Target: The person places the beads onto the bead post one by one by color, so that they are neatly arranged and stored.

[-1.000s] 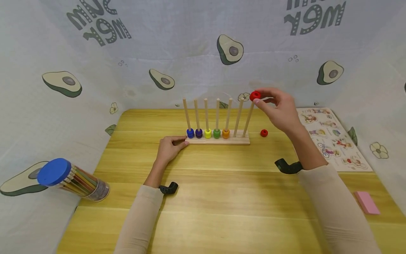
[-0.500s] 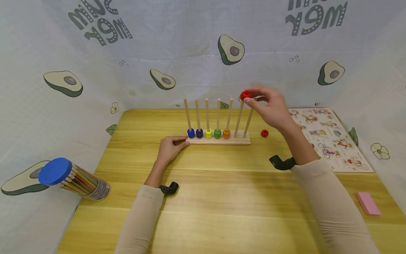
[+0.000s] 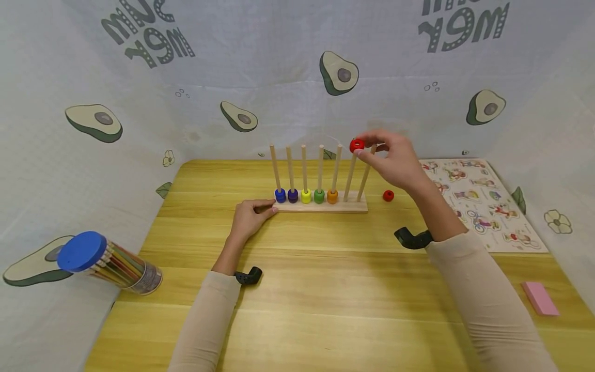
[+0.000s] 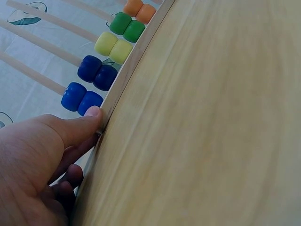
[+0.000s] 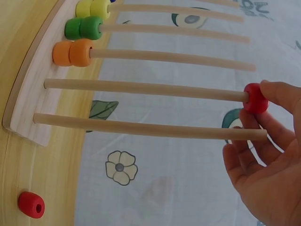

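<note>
A wooden peg rack (image 3: 350, 206) stands on the table, with a row of upright pegs. Pairs of blue, dark blue, yellow, green and orange beads (image 5: 73, 53) sit at the foot of the pegs from the left; the two rightmost pegs carry none there. My left hand (image 3: 246, 218) grips the left end of the rack's base, thumb in front, beside the blue beads (image 4: 81, 99). Thumb and fingertips of my right hand (image 3: 392, 160) pinch a red bead (image 5: 256, 98), which sits around the tip of the second peg from the right. A second red bead (image 3: 388, 196) lies right of the rack.
A picture board (image 3: 502, 217) lies at the right behind my right forearm. Near the right edge is a pink block (image 3: 540, 298). A blue-lidded tub of pencils (image 3: 113, 266) stands at the left. An avocado-print cloth (image 3: 279, 77) hangs behind the table.
My right hand has moved left with the red bead, from the rightmost peg's top to the peg beside it, then slightly down. My left hand has stayed on the rack.
</note>
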A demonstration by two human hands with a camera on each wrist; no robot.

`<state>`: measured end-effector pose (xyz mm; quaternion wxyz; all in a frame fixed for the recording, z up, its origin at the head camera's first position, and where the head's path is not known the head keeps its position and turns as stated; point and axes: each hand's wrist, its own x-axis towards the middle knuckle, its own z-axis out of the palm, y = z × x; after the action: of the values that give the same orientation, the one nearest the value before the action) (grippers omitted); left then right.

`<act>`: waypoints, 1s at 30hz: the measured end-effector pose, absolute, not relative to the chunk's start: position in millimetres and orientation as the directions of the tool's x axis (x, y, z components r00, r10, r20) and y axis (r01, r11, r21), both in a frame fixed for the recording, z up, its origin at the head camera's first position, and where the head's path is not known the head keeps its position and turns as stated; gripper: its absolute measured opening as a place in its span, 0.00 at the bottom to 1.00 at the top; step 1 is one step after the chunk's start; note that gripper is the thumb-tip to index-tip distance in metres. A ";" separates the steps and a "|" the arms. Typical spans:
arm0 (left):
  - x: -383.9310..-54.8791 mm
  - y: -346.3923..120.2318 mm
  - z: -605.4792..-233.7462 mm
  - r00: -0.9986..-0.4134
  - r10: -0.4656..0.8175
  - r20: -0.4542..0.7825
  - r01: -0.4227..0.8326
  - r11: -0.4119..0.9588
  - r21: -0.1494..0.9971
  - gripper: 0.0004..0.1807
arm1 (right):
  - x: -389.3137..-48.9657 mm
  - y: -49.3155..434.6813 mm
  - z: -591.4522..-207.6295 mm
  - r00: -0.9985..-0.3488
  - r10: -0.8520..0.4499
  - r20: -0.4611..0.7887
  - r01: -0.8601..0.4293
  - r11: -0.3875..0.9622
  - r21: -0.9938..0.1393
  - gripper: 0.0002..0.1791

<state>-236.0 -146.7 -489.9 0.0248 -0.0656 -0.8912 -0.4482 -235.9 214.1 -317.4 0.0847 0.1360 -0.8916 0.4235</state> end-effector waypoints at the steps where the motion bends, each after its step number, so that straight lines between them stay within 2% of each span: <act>1: -236.1 -146.7 -490.0 -0.990 0.095 0.103 0.140 0.590 0.795 0.17 | -235.8 214.3 -317.7 -0.950 -0.173 0.261 -0.311 0.609 -0.730 0.21; 13: -236.8 -146.3 -491.7 -0.991 0.086 0.102 0.133 0.586 0.799 0.16 | -233.6 218.8 -321.2 -0.943 -0.204 0.263 -0.333 0.601 -0.727 0.23; 22: -235.5 -145.7 -490.7 -0.991 0.083 0.108 0.136 0.582 0.802 0.16 | -217.3 235.5 -319.1 -0.956 -0.137 0.258 -0.288 0.594 -0.751 0.26; 30: -235.8 -145.8 -490.4 -0.991 0.087 0.103 0.135 0.589 0.797 0.17 | -206.2 261.9 -333.3 -0.962 -0.086 0.258 -0.255 0.619 -0.743 0.26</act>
<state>-235.8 -145.8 -490.4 0.0263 -0.0622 -0.8909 -0.4492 -206.2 261.9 -333.3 0.0991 0.0951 -0.8942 0.4261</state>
